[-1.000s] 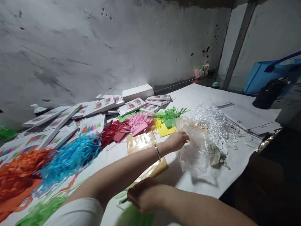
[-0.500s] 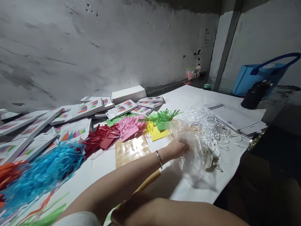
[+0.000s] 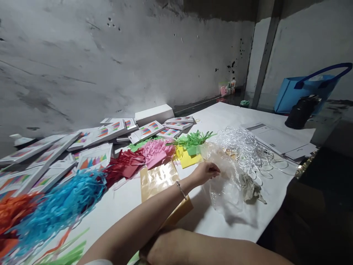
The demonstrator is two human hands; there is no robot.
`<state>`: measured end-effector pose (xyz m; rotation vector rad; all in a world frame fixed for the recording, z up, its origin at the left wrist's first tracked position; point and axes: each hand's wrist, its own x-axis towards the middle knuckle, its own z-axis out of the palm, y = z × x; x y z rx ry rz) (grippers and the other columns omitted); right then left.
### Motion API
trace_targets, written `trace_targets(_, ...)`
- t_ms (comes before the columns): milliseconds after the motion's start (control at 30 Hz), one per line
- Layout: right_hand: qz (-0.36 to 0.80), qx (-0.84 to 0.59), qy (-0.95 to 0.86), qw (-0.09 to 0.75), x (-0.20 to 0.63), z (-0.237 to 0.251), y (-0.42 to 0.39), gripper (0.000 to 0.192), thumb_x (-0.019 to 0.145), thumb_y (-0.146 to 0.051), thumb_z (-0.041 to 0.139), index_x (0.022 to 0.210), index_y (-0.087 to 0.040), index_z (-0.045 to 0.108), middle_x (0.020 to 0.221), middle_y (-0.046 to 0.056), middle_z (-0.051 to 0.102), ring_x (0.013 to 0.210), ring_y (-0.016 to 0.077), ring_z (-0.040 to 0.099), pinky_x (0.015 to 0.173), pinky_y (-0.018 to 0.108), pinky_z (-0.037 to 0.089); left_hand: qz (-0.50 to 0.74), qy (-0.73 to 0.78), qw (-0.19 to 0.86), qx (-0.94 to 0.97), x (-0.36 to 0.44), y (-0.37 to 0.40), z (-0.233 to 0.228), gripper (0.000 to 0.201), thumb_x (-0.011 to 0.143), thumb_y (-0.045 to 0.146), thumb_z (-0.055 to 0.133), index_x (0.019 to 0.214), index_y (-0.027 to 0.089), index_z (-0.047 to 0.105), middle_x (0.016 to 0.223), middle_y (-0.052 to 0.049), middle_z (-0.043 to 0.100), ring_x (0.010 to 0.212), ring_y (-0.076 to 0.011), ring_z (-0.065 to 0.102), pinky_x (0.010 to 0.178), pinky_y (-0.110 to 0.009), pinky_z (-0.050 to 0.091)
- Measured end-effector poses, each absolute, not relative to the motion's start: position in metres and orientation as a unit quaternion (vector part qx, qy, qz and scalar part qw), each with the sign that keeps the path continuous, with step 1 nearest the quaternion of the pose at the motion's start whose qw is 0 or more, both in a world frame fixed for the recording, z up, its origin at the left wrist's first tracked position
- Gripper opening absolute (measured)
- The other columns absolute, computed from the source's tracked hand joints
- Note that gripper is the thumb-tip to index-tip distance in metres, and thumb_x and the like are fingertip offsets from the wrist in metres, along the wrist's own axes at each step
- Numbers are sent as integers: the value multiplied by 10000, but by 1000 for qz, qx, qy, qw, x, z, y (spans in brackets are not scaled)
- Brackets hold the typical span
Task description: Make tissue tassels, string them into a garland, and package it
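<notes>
Head view, centre of the frame: my left hand [image 3: 204, 173] stretches out over the white paper-covered table [image 3: 242, 221], a thin metal bangle [image 3: 181, 189] on the wrist. Its grip is closed, fingertips pinching the near edge of a crumpled clear plastic bag [image 3: 224, 184], which lies right of centre on the table. Just right of the bag sits a small grey crumpled rag [image 3: 251, 188], touching it, and behind both spreads a heap of thin white plastic loops [image 3: 245, 145].

My right hand [image 3: 158, 248] is at the bottom edge of the frame, under my left forearm, next to the glossy yellow sticker sheet [image 3: 158, 176]; I cannot tell whether its grip is open or closed.

Left of my left hand runs a row of shredded paper tassels: yellow and green [image 3: 191, 141], pink [image 3: 157, 149], dark red [image 3: 124, 165], blue [image 3: 63, 206], orange [image 3: 12, 209] at far left. White printed cards [image 3: 96, 134] lie scattered behind them. A blue tote bag [image 3: 306, 90] stands at upper right.
</notes>
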<state>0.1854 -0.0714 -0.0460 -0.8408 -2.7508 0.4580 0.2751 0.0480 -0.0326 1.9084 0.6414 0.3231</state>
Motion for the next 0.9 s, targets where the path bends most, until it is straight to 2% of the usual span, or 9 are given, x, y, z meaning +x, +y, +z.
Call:
trace_targets(100, 130, -321, -933, 94, 190, -51, -74, 183, 865, -283, 596, 960, -160, 693, 875, 60, 764, 688, 208, 684, 584, 275, 508, 183, 270, 606, 726, 235, 45, -13, 332, 728, 382, 810, 863, 104, 690, 681, -7, 624, 617, -113, 572, 618, -254, 501)
trace_targets(200, 111, -360, -913, 156, 199, -53, -76, 149, 876, -269, 585, 957, -171, 662, 843, 47, 743, 682, 200, 674, 588, 266, 471, 237, 282, 657, 658, 160, 34, 9, 468, 632, 469, 878, 861, 118, 669, 688, -2, 606, 627, -116, 576, 601, -251, 498)
trace_targets(267, 110, -380, -894, 208, 205, -53, -78, 71, 872, -213, 566, 880, -179, 628, 825, 42, 719, 699, 190, 662, 619, 262, 459, 268, 306, 681, 609, 100, 17, 16, 438, 646, 464, 882, 815, 125, 662, 664, -3, 602, 612, -115, 580, 576, -239, 485)
trace_targets(333, 116, -377, -890, 229, 209, -55, -79, 169, 931, -151, 443, 856, -173, 592, 823, 62, 696, 732, 189, 653, 658, 273, 458, 297, 335, 721, 528, 41, -8, 14, 374, 674, 414, 885, 792, 130, 673, 678, -21, 629, 610, -120, 605, 544, -221, 470)
trace_targets(400, 128, -372, -883, 254, 212, -59, -80, 272, 986, -141, 332, 841, -181, 559, 770, 61, 661, 698, 188, 632, 630, 282, 449, 335, 360, 756, 431, -8, -37, 5, 333, 669, 349, 904, 822, 131, 705, 711, -37, 656, 616, -127, 629, 511, -205, 456)
trace_targets(500, 155, -361, -855, 338, 211, -65, -81, 236, 1030, -205, 355, 931, -200, 569, 772, 30, 654, 687, 173, 637, 632, 270, 465, 400, 396, 755, 335, -58, -74, -16, 350, 643, 300, 929, 874, 117, 739, 717, -38, 659, 617, -120, 630, 497, -195, 457)
trace_targets(600, 173, -366, -843, 353, 203, -61, -89, 167, 1035, -224, 404, 983, -227, 562, 800, 8, 656, 693, 158, 645, 636, 257, 471, 448, 423, 733, 288, -85, -95, -34, 395, 638, 292, 937, 938, 126, 741, 725, -23, 661, 614, -107, 623, 503, -188, 467)
trace_targets(767, 230, -355, -849, 317, 160, -27, -105, 204, 1042, -233, 401, 873, -243, 514, 691, -35, 575, 587, 125, 571, 548, 234, 414, 462, 411, 735, 280, -96, -104, -42, 378, 640, 358, 933, 838, 126, 709, 698, -18, 659, 571, -99, 602, 485, -192, 468)
trace_targets(900, 238, -355, -843, 326, 116, -20, -104, 246, 1041, -209, 385, 811, -234, 468, 659, -46, 536, 558, 112, 522, 536, 230, 385, 455, 390, 750, 279, -92, -107, -44, 408, 666, 432, 908, 828, 111, 714, 684, -17, 644, 544, -88, 577, 487, -199, 469)
